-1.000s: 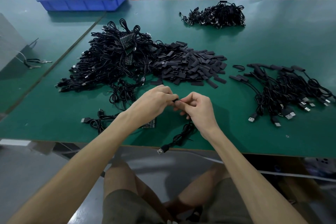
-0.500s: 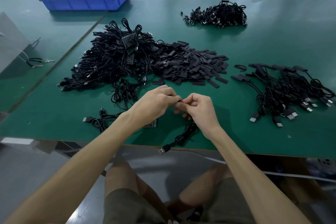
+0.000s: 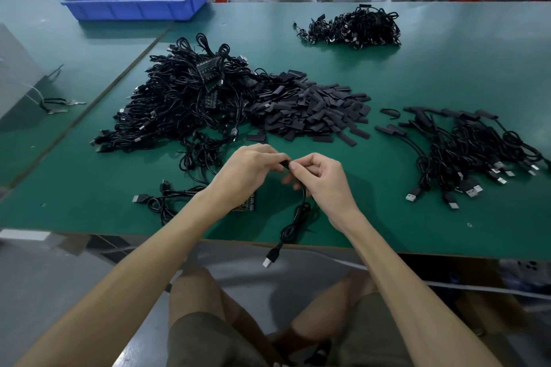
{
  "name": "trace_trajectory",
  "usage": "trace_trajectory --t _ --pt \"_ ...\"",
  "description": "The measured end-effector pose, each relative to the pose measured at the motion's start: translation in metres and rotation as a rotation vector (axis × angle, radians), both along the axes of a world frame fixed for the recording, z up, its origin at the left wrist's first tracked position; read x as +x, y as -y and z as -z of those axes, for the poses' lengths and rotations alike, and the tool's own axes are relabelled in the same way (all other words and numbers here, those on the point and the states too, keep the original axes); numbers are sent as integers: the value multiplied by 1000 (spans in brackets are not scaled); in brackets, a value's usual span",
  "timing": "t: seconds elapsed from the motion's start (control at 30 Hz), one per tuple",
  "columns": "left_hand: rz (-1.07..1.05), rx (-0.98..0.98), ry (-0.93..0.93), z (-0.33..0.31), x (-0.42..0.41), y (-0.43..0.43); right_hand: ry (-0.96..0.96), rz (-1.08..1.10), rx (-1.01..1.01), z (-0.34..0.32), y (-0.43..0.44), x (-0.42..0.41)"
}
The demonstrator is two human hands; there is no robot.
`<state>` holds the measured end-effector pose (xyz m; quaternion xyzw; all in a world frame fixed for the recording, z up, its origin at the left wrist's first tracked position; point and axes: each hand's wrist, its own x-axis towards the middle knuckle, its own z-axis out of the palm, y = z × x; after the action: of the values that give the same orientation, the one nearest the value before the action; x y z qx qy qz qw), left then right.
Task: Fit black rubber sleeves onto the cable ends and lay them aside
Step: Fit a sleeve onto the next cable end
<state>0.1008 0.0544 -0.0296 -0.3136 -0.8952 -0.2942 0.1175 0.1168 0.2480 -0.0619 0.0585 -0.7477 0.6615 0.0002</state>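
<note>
At the near edge of the table, the left hand held a black sleeve in a pinching grip and the right hand likewise pinched the cable, fingertips meeting, evidently for fitting. Beyond, loose sleeves lay mid-table within reach. Sleeved cables lay separately toward the right edge.

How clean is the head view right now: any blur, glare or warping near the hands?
Head view: left hand and right hand are sharp; soft shadows only, no glare on the table; wide-angle stretch toward the corners; room behind looks soft; black sleeve barely separates from the black cable.
</note>
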Motion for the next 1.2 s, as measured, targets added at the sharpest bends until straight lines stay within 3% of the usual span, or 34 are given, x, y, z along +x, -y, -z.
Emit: trace_trajectory --t 0.43,1.0,1.2 --pt "29 -250 -289 5 3 -4 3 60 34 3 2 0" --pt "24 -274 -265 6 10 -3 -7 38 126 -2 1 2" --pt "-21 -176 -157 8 5 -3 -22 66 138 -5 4 4"
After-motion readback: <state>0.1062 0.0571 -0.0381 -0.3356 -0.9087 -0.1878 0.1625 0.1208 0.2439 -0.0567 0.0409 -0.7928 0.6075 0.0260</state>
